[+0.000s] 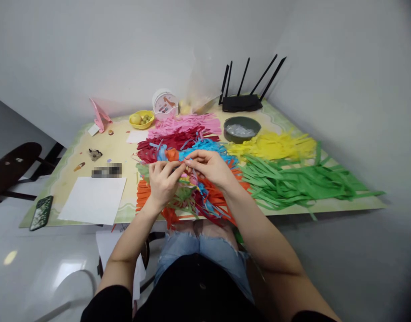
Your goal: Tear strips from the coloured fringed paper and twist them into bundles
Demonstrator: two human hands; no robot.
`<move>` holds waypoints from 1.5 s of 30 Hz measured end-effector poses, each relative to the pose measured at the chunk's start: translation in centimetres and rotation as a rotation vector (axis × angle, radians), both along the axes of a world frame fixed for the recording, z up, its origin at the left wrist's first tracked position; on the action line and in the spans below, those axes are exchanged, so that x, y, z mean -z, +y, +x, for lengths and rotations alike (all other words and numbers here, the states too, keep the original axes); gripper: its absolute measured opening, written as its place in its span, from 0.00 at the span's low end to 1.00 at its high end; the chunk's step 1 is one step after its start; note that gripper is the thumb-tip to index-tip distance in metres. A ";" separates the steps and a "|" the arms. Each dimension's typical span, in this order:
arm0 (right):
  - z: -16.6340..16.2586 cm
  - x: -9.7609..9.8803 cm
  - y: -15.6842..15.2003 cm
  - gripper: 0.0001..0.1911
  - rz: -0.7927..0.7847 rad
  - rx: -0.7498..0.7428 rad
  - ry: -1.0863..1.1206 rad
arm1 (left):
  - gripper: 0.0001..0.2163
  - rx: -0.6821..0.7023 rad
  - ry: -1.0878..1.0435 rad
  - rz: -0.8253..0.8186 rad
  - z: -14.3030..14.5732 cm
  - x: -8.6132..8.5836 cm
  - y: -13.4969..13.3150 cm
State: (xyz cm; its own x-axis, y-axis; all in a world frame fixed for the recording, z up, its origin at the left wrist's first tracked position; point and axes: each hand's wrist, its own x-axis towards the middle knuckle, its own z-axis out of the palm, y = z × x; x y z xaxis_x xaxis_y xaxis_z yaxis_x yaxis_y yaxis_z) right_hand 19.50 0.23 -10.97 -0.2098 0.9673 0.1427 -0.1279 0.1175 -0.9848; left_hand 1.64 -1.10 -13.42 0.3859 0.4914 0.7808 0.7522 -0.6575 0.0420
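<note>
My left hand (164, 182) and my right hand (207, 166) meet over the middle of the table, fingertips pinched close together. Between them runs a thin orange strip, mostly covered by the fingers. Just beyond the fingertips lies a knotted orange and blue piece (172, 155). Below and around the hands spread orange fringed strips (144, 195), with a tangle of multicoloured strips (203, 197) on top. Behind them lie blue strips (210, 145), dark red strips (178, 138) and pink strips (188, 123).
Yellow strips (274, 145) and green strips (312, 181) cover the right side. At the back stand a dark bowl (241, 137), a black router (242, 103), a white tub (165, 103) and a yellow fruit dish (141, 125). White paper (93, 200) and a phone (41, 213) lie left.
</note>
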 end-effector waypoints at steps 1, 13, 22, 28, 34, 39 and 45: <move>0.0 -0.1 0.0 0.21 0.071 0.067 -0.038 | 0.12 0.008 -0.002 -0.002 0.1 0.4 0.1; 5.2 -2.9 3.8 0.11 0.463 0.756 0.194 | 0.17 0.180 -0.758 -0.699 -4.4 -1.5 3.1; -1.8 -2.4 1.1 0.10 0.340 -0.006 -0.375 | 0.16 0.373 -0.677 -1.035 -0.9 -3.1 2.3; -0.4 -1.6 1.6 0.12 0.283 0.034 -0.160 | 0.22 0.486 -0.896 -1.170 -0.8 -2.6 2.1; 0.2 -1.5 -0.2 0.15 0.280 0.099 -0.150 | 0.19 0.278 -1.040 -1.014 -0.8 -2.4 1.7; -0.3 -1.6 -2.3 0.12 0.233 0.038 -0.255 | 0.15 0.206 -0.939 -0.840 -0.4 -2.3 1.0; -0.5 -1.4 -2.5 0.10 0.179 0.057 -0.215 | 0.13 0.174 -0.835 -0.737 0.0 -2.6 0.6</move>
